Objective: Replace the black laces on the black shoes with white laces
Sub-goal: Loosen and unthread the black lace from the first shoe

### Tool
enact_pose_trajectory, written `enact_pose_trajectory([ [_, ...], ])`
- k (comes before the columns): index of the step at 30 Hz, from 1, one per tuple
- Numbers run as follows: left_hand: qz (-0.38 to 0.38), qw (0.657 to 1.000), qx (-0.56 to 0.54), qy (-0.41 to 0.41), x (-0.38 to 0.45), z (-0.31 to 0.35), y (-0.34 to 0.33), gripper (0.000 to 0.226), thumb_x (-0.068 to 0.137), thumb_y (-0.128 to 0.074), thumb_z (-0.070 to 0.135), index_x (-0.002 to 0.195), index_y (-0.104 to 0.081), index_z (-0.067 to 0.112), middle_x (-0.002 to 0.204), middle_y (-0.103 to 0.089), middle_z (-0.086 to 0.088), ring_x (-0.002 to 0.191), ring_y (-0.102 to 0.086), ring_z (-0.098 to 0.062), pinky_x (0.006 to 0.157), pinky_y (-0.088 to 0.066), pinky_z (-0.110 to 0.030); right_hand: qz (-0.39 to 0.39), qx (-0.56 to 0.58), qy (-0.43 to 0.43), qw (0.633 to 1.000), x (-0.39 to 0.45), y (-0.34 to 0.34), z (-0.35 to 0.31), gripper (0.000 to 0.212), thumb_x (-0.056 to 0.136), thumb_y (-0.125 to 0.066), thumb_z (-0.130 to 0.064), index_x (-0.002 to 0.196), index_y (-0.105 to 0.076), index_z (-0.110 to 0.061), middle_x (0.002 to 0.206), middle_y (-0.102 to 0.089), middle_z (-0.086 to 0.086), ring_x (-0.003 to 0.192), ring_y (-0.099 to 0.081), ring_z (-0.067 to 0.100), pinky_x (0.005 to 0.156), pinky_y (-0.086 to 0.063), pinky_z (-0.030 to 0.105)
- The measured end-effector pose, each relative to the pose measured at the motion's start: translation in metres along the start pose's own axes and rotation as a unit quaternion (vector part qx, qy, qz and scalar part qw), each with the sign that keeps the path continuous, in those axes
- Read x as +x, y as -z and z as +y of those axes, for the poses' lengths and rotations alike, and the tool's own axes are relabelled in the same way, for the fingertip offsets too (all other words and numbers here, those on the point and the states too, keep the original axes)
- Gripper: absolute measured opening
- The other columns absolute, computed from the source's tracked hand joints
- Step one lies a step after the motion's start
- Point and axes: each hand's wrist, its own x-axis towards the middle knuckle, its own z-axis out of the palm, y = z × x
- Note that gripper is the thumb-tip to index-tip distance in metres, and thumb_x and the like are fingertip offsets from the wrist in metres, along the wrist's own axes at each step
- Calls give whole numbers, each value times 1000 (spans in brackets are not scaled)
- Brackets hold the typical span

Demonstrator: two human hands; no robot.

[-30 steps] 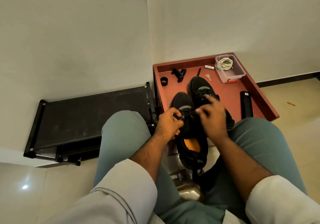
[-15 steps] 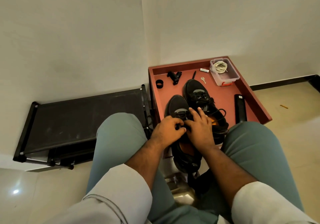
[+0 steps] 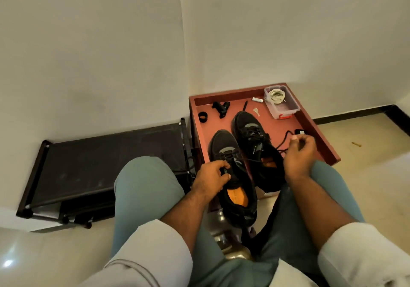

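Right hand [image 3: 298, 155] now rightward, black lace [image 3: 282, 141] pinched

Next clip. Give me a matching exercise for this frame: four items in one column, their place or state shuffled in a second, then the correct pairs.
Items
1. white laces
2. black lace
3. left shoe
4. key

Place or state
A. held steady by the left hand
B. coiled in the clear plastic box
C. lying loose on the red tray near the right shoe's toe
D. pulled sideways in the grip of the right hand

Pairs: 1-B, 2-D, 3-A, 4-C
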Motion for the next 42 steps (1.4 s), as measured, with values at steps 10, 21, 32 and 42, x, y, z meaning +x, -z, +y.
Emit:
enact_pose_trajectory([
  [10, -83, 992, 80, -54, -16, -15, 10, 67, 84, -73, 16, 141, -45, 37, 72, -57, 6, 73, -58, -12, 83, -54, -31, -282, -177, 219, 917, -66, -8, 18, 34, 86, -68, -15, 120, -65, -13, 135, -51, 5, 127, -45, 22, 105, -38, 35],
  [21, -4, 989, 126, -77, -11, -1, 5, 42, 95, -57, 35, 135, -55, 23, 125, -51, 1, 111, -57, -19, 95, -48, -37, -359, -198, 139, 902, -72, -17, 20, 39, 87, -68, -15, 125, -62, -10, 118, -66, 6, 112, -59, 20, 92, -43, 24],
  [32, 23, 986, 163, -33, 32, 20, -18, 29, 97, -54, 25, 123, -64, 19, 121, -51, 3, 107, -56, -15, 83, -44, -25, -330, -136, 173, 918, -62, -17, 41, 26, 92, -60, -7, 116, -68, -5, 111, -69, 9, 106, -62, 21, 90, -39, 17],
  [42, 191, 973, 127, -3, 28, 21, -11, 16, 89, -57, 14, 74, -53, 11, 79, -49, 2, 68, -50, -17, 61, -42, -32, -329, -101, 117, 931, -68, -8, 44, 25, 93, -59, -7, 117, -68, -7, 114, -68, 6, 105, -58, 9, 86, -37, 0],
])
